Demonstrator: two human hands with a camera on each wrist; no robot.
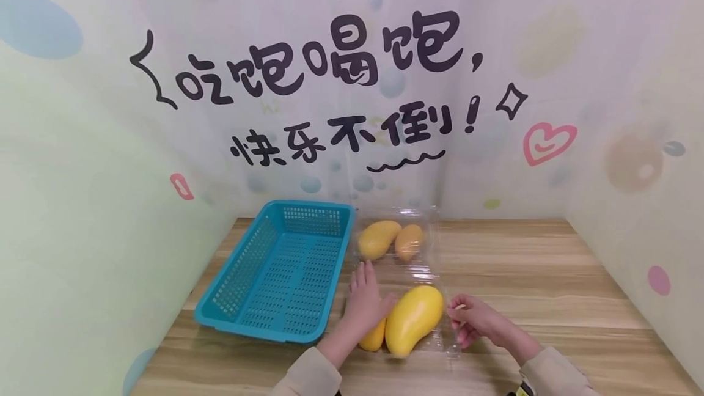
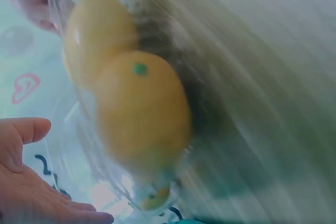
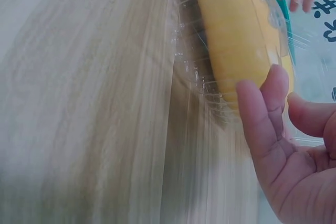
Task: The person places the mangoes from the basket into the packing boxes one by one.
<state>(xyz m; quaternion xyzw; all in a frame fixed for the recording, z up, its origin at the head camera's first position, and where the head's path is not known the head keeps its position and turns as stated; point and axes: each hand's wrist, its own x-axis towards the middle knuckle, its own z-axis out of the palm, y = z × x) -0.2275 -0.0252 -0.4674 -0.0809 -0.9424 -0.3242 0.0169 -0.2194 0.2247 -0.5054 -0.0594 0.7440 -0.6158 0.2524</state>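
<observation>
A clear plastic box [image 1: 448, 341] stands in front of me, with a large yellow mango [image 1: 415, 319] and a smaller orange-yellow mango [image 1: 374, 336] in its near part. Two more mangoes, a longer one [image 1: 379, 239] and a short one [image 1: 409, 242], show through clear plastic farther back. My left hand [image 1: 365, 301] reaches over the box's left side, fingers extended, partly covering the smaller mango. In the left wrist view its palm [image 2: 31, 182] holds nothing. At the box's right edge, my right hand [image 1: 475, 319] pinches the thin plastic rim; the exact contact is partly hidden.
A blue-green perforated basket [image 1: 299, 329] stands left of the box on the wooden table [image 1: 511, 261]. A printed curtain [image 1: 484, 188] with black lettering rises behind the table, and pale walls flank both sides.
</observation>
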